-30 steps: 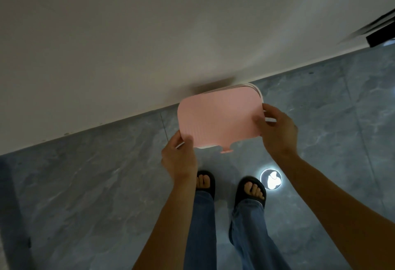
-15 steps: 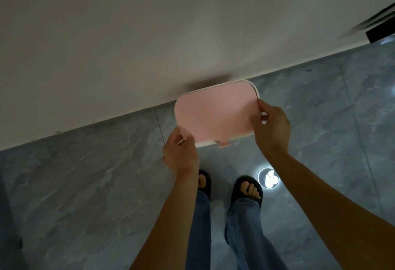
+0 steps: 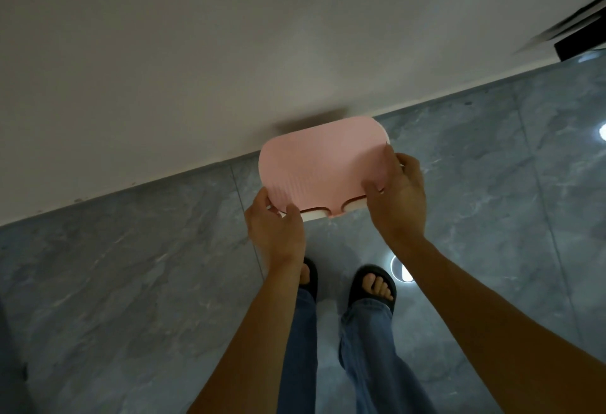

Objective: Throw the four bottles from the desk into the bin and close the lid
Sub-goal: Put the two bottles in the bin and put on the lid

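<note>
A pink lid [image 3: 319, 169] with a small front tab lies flat over a white bin [image 3: 314, 216], which stands on the floor against the wall; only the bin's front rim shows under the lid. My left hand [image 3: 275, 226] grips the lid's near left corner. On the near right edge, my right hand [image 3: 398, 194] presses with its thumb on top of the lid. No bottles are visible; the bin's inside is hidden.
A white wall [image 3: 196, 69] fills the upper half, meeting a grey marble-tile floor [image 3: 131, 282]. My feet in black sandals [image 3: 373, 285] stand just in front of the bin. A dark object [image 3: 580, 41] sits at the far right by the wall.
The lid has come down flat onto the bin's rim, and its tab now sits over the front edge. My right thumb has slid further onto the lid's top.
</note>
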`<state>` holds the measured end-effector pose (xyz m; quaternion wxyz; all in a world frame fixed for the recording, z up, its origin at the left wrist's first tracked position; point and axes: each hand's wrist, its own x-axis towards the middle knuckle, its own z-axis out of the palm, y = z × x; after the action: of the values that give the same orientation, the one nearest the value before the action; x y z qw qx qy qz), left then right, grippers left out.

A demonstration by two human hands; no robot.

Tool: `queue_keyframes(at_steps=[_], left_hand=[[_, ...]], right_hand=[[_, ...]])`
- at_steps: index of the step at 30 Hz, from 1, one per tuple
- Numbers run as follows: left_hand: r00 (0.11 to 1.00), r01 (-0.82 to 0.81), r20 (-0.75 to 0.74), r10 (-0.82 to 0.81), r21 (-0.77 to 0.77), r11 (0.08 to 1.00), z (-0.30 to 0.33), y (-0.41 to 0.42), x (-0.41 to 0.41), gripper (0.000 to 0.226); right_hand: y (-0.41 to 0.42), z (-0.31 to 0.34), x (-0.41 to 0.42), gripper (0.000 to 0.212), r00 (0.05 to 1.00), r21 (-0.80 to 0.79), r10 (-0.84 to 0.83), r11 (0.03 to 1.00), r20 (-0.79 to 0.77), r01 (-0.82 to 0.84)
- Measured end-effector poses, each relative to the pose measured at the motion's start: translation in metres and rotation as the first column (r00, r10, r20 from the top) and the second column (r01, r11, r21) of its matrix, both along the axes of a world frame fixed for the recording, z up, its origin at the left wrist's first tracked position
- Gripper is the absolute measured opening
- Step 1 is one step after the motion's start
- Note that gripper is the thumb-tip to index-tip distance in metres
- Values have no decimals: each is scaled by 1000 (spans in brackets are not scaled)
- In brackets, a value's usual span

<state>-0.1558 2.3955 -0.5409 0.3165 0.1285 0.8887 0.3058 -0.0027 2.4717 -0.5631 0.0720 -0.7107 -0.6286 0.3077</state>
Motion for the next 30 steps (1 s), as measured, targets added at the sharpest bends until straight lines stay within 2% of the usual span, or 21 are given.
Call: queue_keyframes(at_steps=[2,5,11,14,19,22,26,30], left_hand=[[1000,19,5,-19,-23,1000,-1,0,-1,33],[999,46,6,-46,-14,999,0,-1,-2,29],[1000,-8,17,9,-56,998,-3,-5,-6,33],[1000,20,5,-19,-81,997,-4,-6,-7,34],[1000,7,25,-6,-39,999,-4,-6,-7,35],[999,53,14,-52,-40,998,-6,-8,-8,36],[993,121,-8,-122,-26,992,-9,-9,-6,26],[974,213,-52,-218,-92,973,-13,-13,-3,37]], right_hand=[[-1,1,1,61,1000,5,8,1000,15,-9],[-3,2,1,62,999,-1,20,1000,34,-20],[-4,2,1,65,999,-24,18,1000,28,-18],[-7,3,-1,66,998,-29,29,999,53,-28],[-2,3,-2,68,999,-51,6,999,33,-5],[-6,3,-2,76,997,-48,43,998,57,-40],[-13,2,-4,82,988,-38,95,995,120,-91],[-15,0,-4,81,982,-38,120,993,148,-115]])
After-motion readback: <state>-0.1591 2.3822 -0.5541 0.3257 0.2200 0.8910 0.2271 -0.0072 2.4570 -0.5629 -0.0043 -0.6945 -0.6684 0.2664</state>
